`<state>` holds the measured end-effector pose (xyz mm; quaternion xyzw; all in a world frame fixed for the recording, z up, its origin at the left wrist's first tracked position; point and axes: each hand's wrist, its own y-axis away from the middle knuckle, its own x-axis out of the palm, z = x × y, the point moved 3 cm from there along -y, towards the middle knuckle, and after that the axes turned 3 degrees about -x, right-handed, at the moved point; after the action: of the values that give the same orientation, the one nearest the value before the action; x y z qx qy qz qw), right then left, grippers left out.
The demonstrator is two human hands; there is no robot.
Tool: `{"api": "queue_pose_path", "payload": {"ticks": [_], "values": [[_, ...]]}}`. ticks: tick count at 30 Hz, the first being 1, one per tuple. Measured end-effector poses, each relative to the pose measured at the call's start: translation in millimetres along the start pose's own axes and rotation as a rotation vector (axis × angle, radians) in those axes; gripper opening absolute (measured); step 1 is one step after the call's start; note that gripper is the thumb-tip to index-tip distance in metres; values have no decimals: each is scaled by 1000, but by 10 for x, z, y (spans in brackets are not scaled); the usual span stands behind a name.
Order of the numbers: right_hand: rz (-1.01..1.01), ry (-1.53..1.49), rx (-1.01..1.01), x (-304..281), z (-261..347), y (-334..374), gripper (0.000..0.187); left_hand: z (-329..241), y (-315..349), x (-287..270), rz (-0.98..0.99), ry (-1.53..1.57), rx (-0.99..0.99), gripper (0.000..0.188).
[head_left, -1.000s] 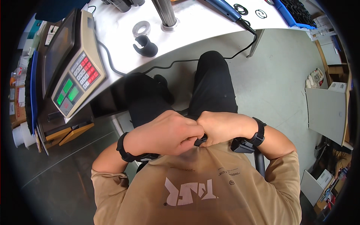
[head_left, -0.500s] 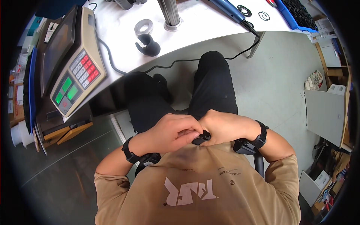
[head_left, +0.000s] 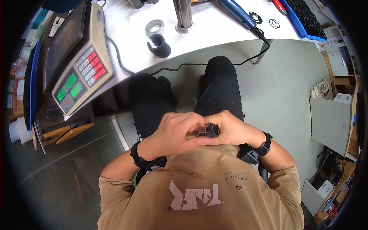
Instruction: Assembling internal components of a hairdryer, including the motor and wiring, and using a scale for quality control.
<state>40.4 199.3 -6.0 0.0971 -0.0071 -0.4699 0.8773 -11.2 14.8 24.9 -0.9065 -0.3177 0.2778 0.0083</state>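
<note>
Low in front of my shirt, both hands meet around a small black, rounded part (head_left: 212, 130). My right hand (head_left: 234, 131) is closed on it, with the thumb below and the fingers curled over its far side. My left hand (head_left: 177, 132) is closed toward it from the other side, thumb along its near edge and fingers bent above. A small greyish-brown patch (head_left: 200, 131) shows blurred between the left fingers and the part; its kind cannot be made out. The part's underside is hidden by the hands.
On the white table (head_left: 126, 34) are a black C-shaped tube piece (head_left: 163, 51), a pale ring (head_left: 148, 28), a metal post (head_left: 184, 15) and a blue corded tool (head_left: 237, 13). A scale (head_left: 100, 46) stands left. A blue tray (head_left: 297, 21) holds black parts. A cable (head_left: 168, 69) hangs off the edge.
The left fingers have opened slightly from a pinch at the black part and now curl above it, thumb extended beneath. The part shows more between the hands. The whole view has shifted slightly.
</note>
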Motion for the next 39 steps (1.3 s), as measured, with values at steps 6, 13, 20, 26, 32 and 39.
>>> {"api": "queue_pose_path", "payload": {"ticks": [6, 13, 20, 26, 32, 39], "values": [[-36, -5, -17, 99, 4, 26, 49, 136, 61, 5, -42, -14, -34, 10], [-27, 1, 8, 171, 29, 19, 45, 159, 135, 24, -98, -9, -27, 10], [-38, -45, -69, 215, 38, 25, 45, 154, 177, 26, -187, 52, 10, 10], [7, -14, -132, 261, -36, 30, 47, 113, 168, 6, -180, -46, 163, 11], [36, -17, -77, 266, -58, 30, 51, 119, 172, -2, -161, -81, 191, 13], [-6, -35, -127, 260, -69, 27, 51, 140, 176, -16, -78, 191, -67, 14]]}}
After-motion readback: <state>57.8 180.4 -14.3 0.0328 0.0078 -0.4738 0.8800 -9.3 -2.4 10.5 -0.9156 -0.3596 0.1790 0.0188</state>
